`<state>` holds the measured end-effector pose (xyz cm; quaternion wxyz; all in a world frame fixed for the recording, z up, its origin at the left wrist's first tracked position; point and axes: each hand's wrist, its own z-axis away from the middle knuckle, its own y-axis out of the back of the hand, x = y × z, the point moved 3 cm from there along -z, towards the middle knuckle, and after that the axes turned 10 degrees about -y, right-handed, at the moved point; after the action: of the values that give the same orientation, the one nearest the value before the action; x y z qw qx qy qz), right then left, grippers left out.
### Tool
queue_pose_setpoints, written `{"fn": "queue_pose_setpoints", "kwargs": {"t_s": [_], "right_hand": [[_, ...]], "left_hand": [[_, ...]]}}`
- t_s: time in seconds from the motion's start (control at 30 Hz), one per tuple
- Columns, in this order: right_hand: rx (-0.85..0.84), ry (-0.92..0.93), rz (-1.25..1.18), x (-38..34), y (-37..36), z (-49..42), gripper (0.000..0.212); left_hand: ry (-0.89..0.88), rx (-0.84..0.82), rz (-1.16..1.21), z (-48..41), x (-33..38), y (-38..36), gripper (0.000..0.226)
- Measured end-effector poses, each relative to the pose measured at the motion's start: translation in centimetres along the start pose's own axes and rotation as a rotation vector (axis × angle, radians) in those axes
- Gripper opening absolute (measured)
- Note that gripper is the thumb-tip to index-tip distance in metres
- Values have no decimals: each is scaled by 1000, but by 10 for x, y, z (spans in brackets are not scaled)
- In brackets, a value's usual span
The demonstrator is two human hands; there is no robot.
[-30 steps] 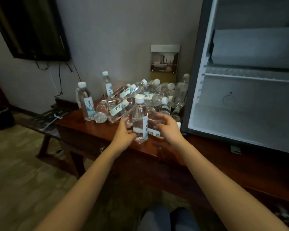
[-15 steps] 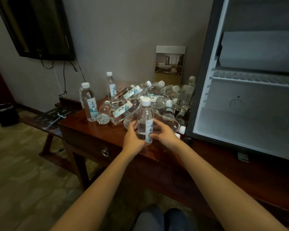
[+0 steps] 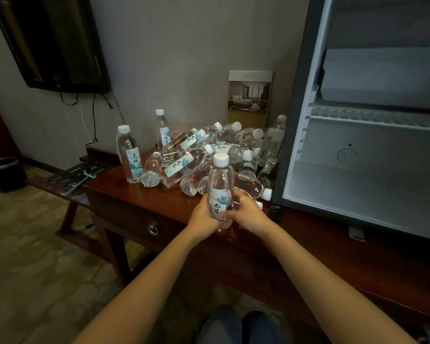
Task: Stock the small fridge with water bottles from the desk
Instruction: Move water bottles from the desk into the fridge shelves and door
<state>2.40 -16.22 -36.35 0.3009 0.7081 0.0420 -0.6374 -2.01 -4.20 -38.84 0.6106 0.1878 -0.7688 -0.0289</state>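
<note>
Clear water bottle (image 3: 220, 187), white cap, upright in both hands.

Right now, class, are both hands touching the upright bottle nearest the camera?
Touching. The head view shows the left hand and the right hand curled round the bottle's lower half, one on each side, no gap.

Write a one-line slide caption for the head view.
Left hand and right hand hold one upright water bottle at the desk, bottle pile behind, open fridge alongside.

Bottle (image 3: 221, 181) in L hand (image 3: 202, 218), R hand (image 3: 249, 212)
</note>
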Motion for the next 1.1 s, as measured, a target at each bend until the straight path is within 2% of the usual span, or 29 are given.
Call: {"fn": "queue_pose_setpoints", "kwargs": {"t_s": [0.1, 0.27, 0.4, 0.53, 0.63, 0.77, 1.0, 1.1], "right_hand": [[-12, -12, -63, 4, 5, 12, 61], [-1, -15, -107, 9, 21, 32, 60], [30, -16, -145, 9, 48, 52, 57], [157, -23, -198, 5, 87, 74, 47], [254, -34, -199, 0, 117, 93, 37], [324, -64, -187, 1, 153, 120, 40], [489, -53, -155, -12, 204, 165, 46], [606, -23, -171, -29, 225, 178, 39]], "left_hand": [[-9, -16, -12, 5, -2, -4, 89], [-54, -18, -55, 16, 17, -20, 72], [-128, -62, -62, 13, 34, -41, 68], [-185, -79, -22, 8, 61, -70, 64], [-216, -99, 16, 5, 79, -98, 69], [-267, -162, 27, 6, 100, -134, 74], [-402, -251, 50, 16, 150, -181, 60], [-465, -248, 53, 12, 182, -196, 63]]}}
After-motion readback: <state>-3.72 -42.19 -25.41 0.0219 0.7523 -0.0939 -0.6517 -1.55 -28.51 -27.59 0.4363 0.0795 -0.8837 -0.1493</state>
